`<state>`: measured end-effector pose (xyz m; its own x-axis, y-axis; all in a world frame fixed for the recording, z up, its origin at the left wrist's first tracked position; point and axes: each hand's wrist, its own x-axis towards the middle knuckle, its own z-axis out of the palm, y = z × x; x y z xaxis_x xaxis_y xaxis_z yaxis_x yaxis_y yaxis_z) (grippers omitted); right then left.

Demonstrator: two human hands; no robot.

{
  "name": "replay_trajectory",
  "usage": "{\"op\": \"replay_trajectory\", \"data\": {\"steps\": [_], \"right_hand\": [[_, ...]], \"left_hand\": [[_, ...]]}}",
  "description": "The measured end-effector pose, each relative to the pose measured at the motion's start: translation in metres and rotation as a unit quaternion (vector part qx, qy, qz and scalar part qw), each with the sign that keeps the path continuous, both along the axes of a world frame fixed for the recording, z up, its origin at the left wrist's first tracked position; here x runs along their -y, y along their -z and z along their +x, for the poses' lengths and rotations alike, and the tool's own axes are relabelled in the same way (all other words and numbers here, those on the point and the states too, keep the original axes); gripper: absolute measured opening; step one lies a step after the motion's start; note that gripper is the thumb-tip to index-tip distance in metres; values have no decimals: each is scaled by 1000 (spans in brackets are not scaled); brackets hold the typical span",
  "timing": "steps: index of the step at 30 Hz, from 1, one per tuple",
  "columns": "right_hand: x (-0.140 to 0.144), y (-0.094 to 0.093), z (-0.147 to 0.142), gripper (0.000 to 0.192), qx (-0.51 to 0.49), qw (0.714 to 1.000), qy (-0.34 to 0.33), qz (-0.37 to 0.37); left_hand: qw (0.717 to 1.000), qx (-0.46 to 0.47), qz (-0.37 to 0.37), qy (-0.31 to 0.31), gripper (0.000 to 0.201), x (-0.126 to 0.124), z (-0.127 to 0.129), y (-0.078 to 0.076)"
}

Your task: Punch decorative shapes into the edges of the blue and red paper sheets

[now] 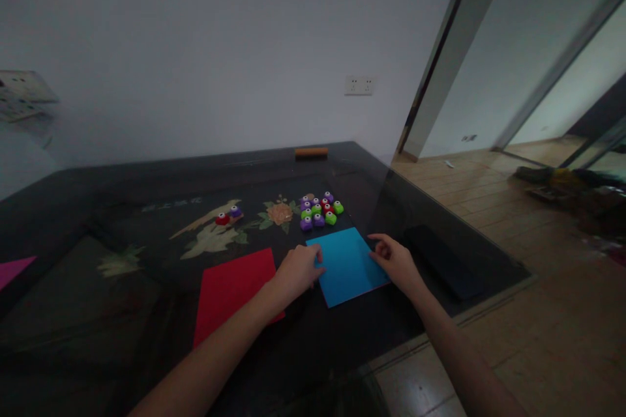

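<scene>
A blue square sheet of paper lies on the dark tabletop between my two hands. My left hand is at its left edge, with curled fingertips and thumb closed on the paper. At the right edge, my right hand has its thumb and bent fingers on the paper, the index finger stretched out above. A red sheet of paper lies to the left, partly behind my left forearm. Just beyond the blue sheet sits a cluster of several small purple, green and red toys with eyes.
A red toy and a purple toy sit farther left. A brown roll lies at the back edge near the wall. A dark flat object rests right of my right hand. Part of a pink sheet shows far left.
</scene>
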<state>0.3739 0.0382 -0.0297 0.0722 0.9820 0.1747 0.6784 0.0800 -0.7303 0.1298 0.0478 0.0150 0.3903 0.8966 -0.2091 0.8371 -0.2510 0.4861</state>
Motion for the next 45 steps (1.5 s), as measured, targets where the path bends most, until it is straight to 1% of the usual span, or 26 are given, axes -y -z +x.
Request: {"op": "replay_trajectory", "data": {"steps": [2,4,6,7,8,10,12,14,16,20,28,32,36,39,42,45], "right_hand": [[1,-1,1,36,1,1000,10,18],[1,0,2,32,-4,999,26,39],[2,0,4,30,-23,998,39,51],[2,1,4,29,-37,997,42,54],[2,1,5,29,-53,996,43,54],[3,1,4,28,-84,994,39,51],[3,-1,3,27,-108,993,30,47],[4,-3,2,27,-128,991,20,37],[5,-4,1,27,-152,988,10,21],[5,-3,2,28,-188,982,0,4],[4,-2,2,28,-186,983,0,1],[6,-3,1,25,-165,986,8,0],[1,-5,1,21,-95,995,8,27],[-17,-8,4,22,-12,999,-32,34],[-42,-12,4,21,87,992,-83,27],[-62,-14,0,18,109,987,-117,23]], "left_hand": [[1000,-8,30,0,13,8,1,-8],[998,-8,59,1,15,22,4,-13],[997,5,82,10,17,39,7,-13],[994,29,105,17,20,48,9,-11],[992,46,112,21,25,57,11,-6],[991,74,110,16,34,70,14,6],[989,92,115,14,39,76,17,17],[986,107,124,16,39,77,19,25],[984,121,131,20,36,76,19,28],[981,133,136,27,30,73,19,29],[984,115,132,28,28,70,16,31],[985,105,134,34,27,69,16,28],[983,96,149,37,28,69,15,29],[981,89,165,58,31,69,14,31],[979,76,173,80,35,68,13,32],[978,66,174,94,38,68,12,35]]}}
